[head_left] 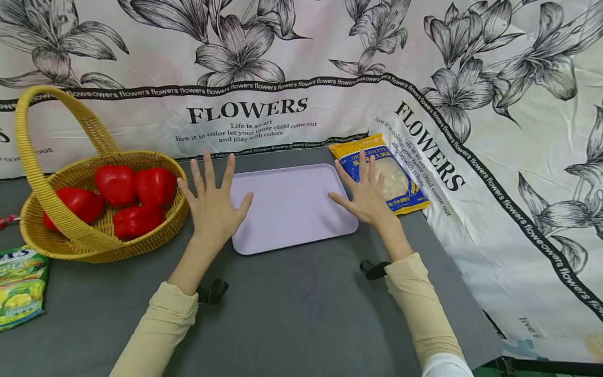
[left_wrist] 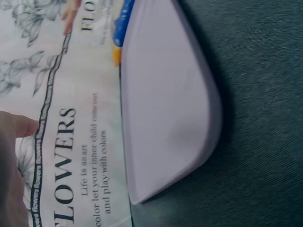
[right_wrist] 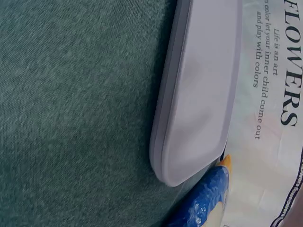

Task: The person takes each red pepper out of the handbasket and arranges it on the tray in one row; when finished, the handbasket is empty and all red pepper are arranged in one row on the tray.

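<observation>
Both hands hover with fingers spread and hold nothing. In the head view my left hand (head_left: 214, 207) is at the left end of a pale purple tray (head_left: 292, 207), between it and a yellow wicker basket (head_left: 94, 256). My right hand (head_left: 365, 199) is over the tray's right end and overlaps a blue and yellow pasta packet (head_left: 400, 183) in this view. The left wrist view shows part of the left hand (left_wrist: 14, 165) at the left edge, beside the tray (left_wrist: 165, 104). From the right wrist the tray (right_wrist: 203, 94) and packet (right_wrist: 201, 203) show, the hand mostly hidden.
Several red bell peppers (head_left: 115, 186) lie in the basket, whose tall handle (head_left: 33, 141) arches up. A green and yellow packet (head_left: 21, 288) lies at the left edge of the grey table (head_left: 292, 314). A flower-printed cloth (head_left: 330, 31) hangs behind and along the right side.
</observation>
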Tool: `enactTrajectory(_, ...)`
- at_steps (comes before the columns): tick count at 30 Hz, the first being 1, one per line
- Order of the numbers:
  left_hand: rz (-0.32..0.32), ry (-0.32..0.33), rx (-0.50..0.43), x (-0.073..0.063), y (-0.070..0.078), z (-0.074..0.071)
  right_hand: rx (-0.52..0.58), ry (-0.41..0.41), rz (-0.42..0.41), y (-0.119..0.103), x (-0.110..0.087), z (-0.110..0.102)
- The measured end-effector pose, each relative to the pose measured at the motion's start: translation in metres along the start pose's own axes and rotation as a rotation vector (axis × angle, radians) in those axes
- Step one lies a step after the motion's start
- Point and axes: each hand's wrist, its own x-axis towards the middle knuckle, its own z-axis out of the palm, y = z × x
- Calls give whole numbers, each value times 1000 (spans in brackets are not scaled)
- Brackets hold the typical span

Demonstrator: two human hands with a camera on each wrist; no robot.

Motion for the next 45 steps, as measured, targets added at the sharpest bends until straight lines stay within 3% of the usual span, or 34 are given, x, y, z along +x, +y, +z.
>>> enactTrajectory(5, 70, 7, -26, -3, 1, 6, 143, -65, -28, 8, -3, 1)
enactTrajectory(10, 97, -56, -52, -6, -2, 9, 271, -134, -86, 21, -4, 5)
enactTrajectory(14, 194, -134, -91, -8, -5, 12, 407, -178, -166, 33, -6, 9)
enactTrajectory(17, 269, -140, -113, -10, -9, 15, 454, -203, -204, 40, -10, 11)
enactTrajectory(23, 299, -86, -223, -14, -18, 17, 426, -252, -220, 46, -16, 10)
enactTrajectory(34, 275, -132, -454, -20, -30, 17, 333, -341, -217, 51, -25, 10)
enactTrajectory(39, 272, -135, -485, -23, -34, 14, 345, -335, -223, 51, -27, 14)
enactTrajectory(45, 279, -150, -483, -25, -40, 10, 301, -274, -286, 53, -30, 19)
